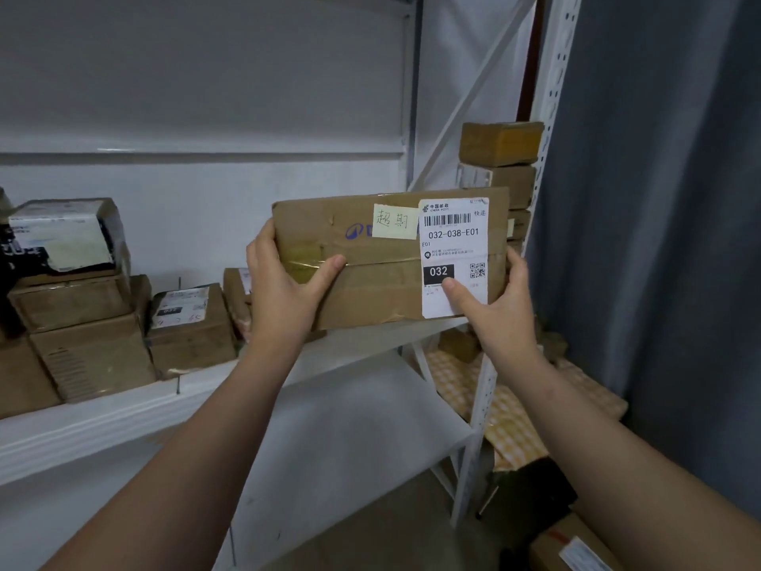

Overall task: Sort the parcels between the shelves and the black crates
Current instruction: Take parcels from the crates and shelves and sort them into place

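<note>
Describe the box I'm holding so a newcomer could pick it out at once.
Look at the white shelving rack, right end. A flat brown box is held up before it, left hand and right hand gripping its ends. Its giveaway: a yellow handwritten sticky note beside a white label reading 032-038-E01.

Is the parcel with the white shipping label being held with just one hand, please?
No, the left hand grips the parcel at its left end and the right hand grips its right end, thumb on the label.

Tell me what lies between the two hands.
In the head view, the cardboard parcel with its white label and yellow note; the left hand and right hand grip its ends.
</note>
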